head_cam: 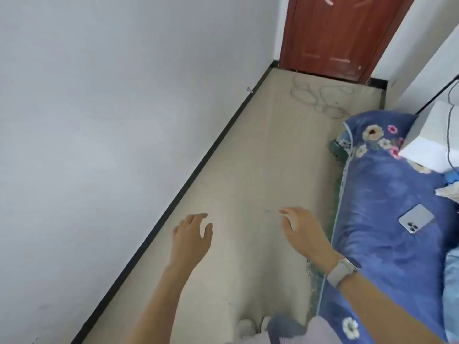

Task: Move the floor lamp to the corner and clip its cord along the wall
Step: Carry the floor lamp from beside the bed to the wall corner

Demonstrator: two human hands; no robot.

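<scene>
Grey cord lies in loose, tangled loops on the pale floor just in front of the red-brown door, well ahead of the person. Also relative to that door, a small clip sits low on the white wall to its left, just above the black baseboard, and the bed with the blue floral cover runs along its right, nearer the camera. A thin black rod slants up to the right of the door, above a white box; it may be the floor lamp's pole, though neither base nor head can be seen. A phone rests on the bed cover. The left hand and right hand both hover above the floor, far on the camera side of the door, fingers spread and lightly curled, holding nothing; a pale watch bands the right wrist. The cord looks thin, limp and light, so it should slide easily but snag on its own loops; it would be best picked up at a free stretch and fed out loop by loop toward the baseboard. If the rod is the lamp, it is probably top-heavy and should be gripped mid-pole, with the other hand lower down.
</scene>
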